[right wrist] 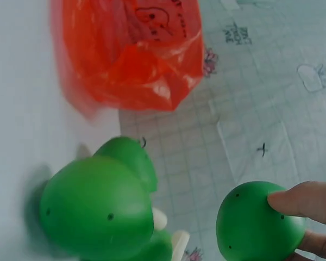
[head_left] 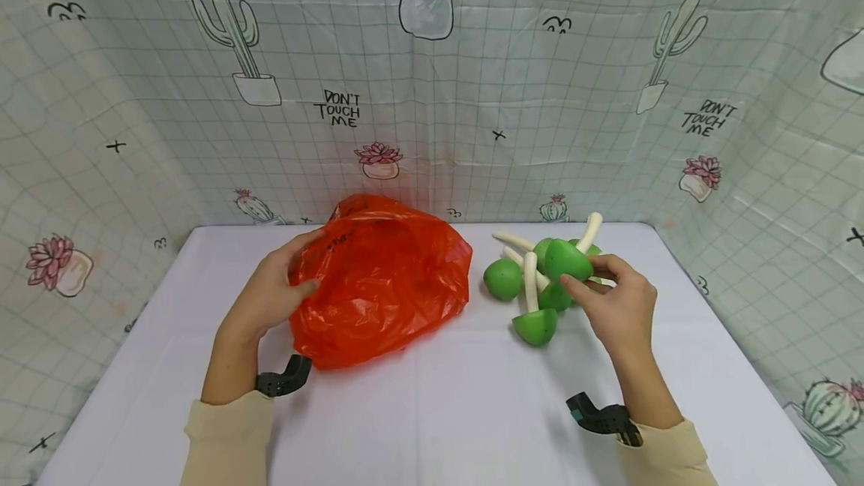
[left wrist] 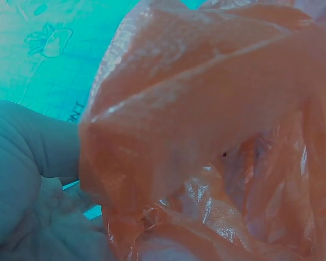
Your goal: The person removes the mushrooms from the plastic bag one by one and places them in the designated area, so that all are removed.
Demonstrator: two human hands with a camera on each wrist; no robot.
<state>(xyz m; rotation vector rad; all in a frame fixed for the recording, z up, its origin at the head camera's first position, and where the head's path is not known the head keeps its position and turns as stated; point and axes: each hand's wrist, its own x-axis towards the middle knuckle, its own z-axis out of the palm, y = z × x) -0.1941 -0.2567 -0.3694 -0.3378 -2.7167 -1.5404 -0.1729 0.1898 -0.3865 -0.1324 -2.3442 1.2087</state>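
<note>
A red plastic bag (head_left: 385,287) lies on the left part of the table, its mouth spread. My left hand (head_left: 270,291) grips the bag's left edge; in the left wrist view part of that hand is hidden behind the plastic. My right hand (head_left: 622,306) pinches a toy mushroom (head_left: 567,259) by its green cap, the pale stem pointing up. In the right wrist view, thumb and fingers press the held cap (right wrist: 255,220). Below and left of it are several more toy mushrooms in a loose pile, including a front one (head_left: 535,327) and a left one (head_left: 502,280).
The white tabletop (head_left: 432,426) carries the bag and the pile side by side, a narrow gap between them. Behind and at both sides hangs a gridded curtain (head_left: 472,96) with cactus drawings. Each wrist wears a black camera mount (head_left: 283,377).
</note>
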